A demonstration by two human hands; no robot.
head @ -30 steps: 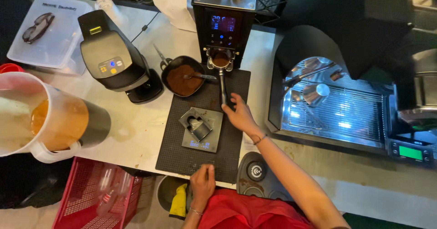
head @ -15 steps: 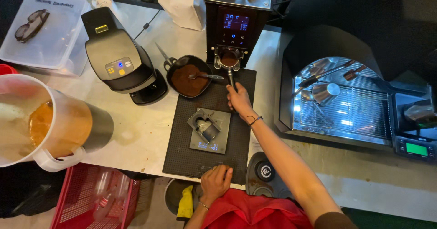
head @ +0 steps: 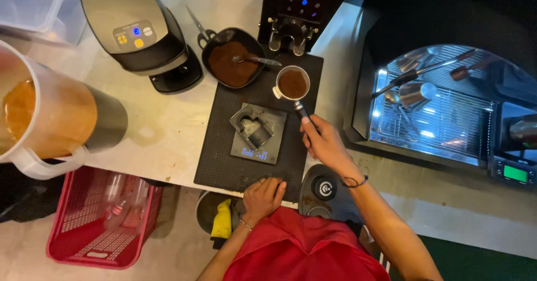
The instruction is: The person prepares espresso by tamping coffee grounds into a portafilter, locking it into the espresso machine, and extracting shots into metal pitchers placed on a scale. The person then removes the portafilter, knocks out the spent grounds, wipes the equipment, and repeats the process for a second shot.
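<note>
The counter (head: pixel 168 130) fills the view, and on it the black mat (head: pixel 224 152) holds most of the gear. At twelve o'clock stands the grinder (head: pixel 305 1), its fork empty. At ten o'clock sits a grey machine (head: pixel 140 29), and at nine a big jug (head: pixel 50 113) of amber liquid stands close to the counter's near edge; a knock from an elbow could tip it toward the red basket (head: pixel 100 225) below. At three o'clock the drip tray (head: pixel 436 113) carries metal pitchers.

The pan (head: pixel 232 57) of grounds, with a spoon (head: pixel 257 60) resting in it, lies at eleven o'clock of the mat. The scale (head: pixel 258 133), a stand on top, is mid-mat.

The right hand (head: pixel 324 144) is clamped around the handle of the portafilter (head: pixel 292 84), whose basket looks heaped with grounds and lies between grinder and scale, at one o'clock of the scale. The load appears loose, so I judge that a tilt or jolt would spill grounds onto the mat or scale. A swing left could clip the spoon and scatter the pan.

The left hand (head: pixel 263 194) rests, fingers curled, on the mat's near edge at six o'clock, holding nothing; a push there could shift the mat and rock the scale.
</note>
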